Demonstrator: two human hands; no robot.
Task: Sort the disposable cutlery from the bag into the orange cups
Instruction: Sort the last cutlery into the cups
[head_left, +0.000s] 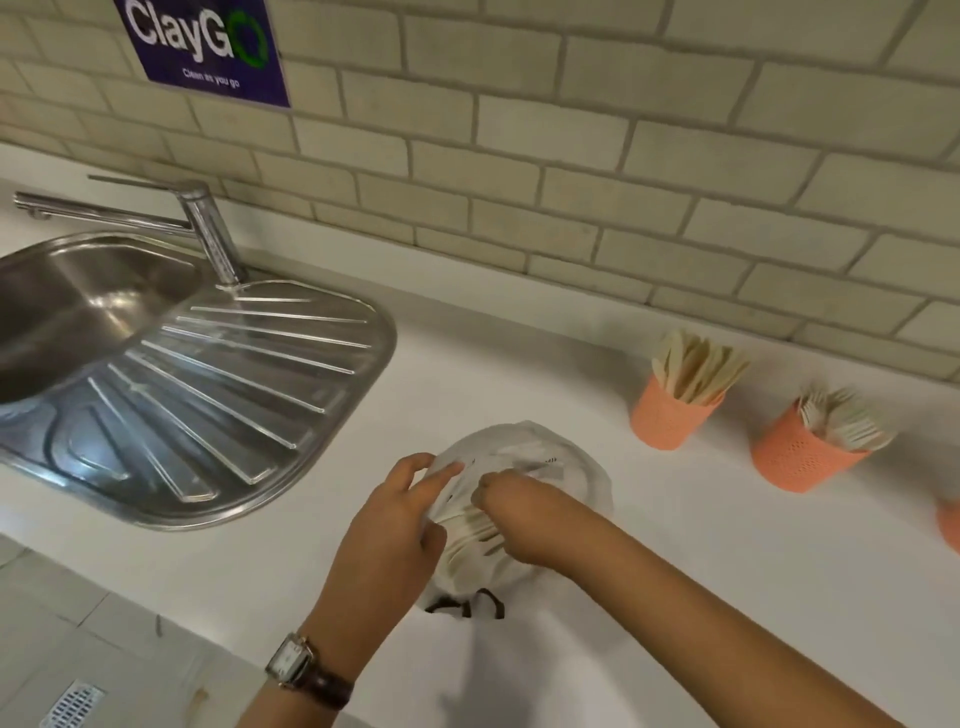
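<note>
Sink (249, 467): stainless, with a ribbed drainer; it lies well to the left of the bag and has no part in your sorting.
Your left hand (387, 525): at the bag's left edge, fingers spread narrowly against the plastic and steadying it. It grips no cutlery that you can see.
Bag (524, 447): thin white plastic, lying on the white counter (675, 597) in front of you, its mouth towards you.
Cutlery in the bag (470, 538): a bundle of pale wooden pieces at the bag's mouth, between your two hands. The kind is too blurred to tell.
Your right hand (511, 519): on the bag's right side, fingers curled down into the bundle. You seem to be pinching some pieces, but the exact hold is hidden.
Near orange cup (670, 418): to the right of the bag and apart from it, already full of wooden pieces.
Far orange cup (800, 460): further right of the bag, holding pale forks.
Third orange cup (949, 522): only a sliver at the right edge; contents unseen.
Progress: two cups look well stocked, so you seem far along; the bundle in the bag is left.
</note>
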